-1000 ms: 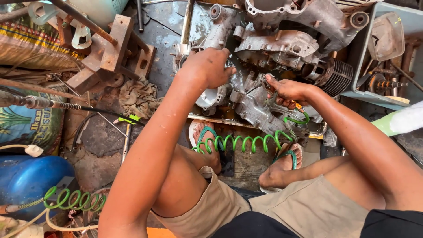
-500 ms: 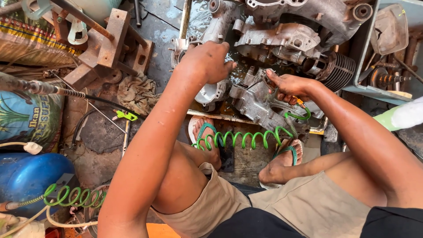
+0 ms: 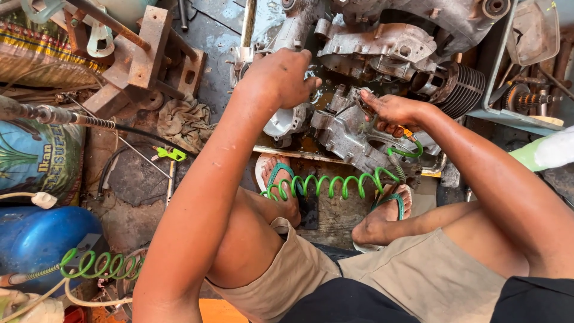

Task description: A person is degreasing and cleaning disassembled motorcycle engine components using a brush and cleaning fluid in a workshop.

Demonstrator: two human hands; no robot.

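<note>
Near the upper centre of the frame, the left hand [image 3: 281, 78] lies knuckles-up on a grimy grey cast-metal engine casing [image 3: 350, 134], fingers curled down over its top edge; what the fingertips grip is hidden beneath the hand. Just to its right, the right hand [image 3: 391, 110] is clenched around a small tool with an orange fitting [image 3: 408, 133], its tip pressed against the same casing; the tool's body is mostly covered by the fingers and hard to make out. A green coiled air hose [image 3: 329, 185] runs from that fitting leftward across the middle of the frame, passing over 2 feet in green-strapped sandals [image 3: 281, 185].

Above the casing, a second larger grey engine block [image 3: 388, 42] is cut off by the top edge, and a finned black cylinder [image 3: 457, 87] sits to its right. At upper left lies a rusty steel bracket [image 3: 140, 54], with a dirty crumpled rag [image 3: 185, 122] below it. A blue rounded tank [image 3: 39, 239] at lower left is partly cut off by the frame.
</note>
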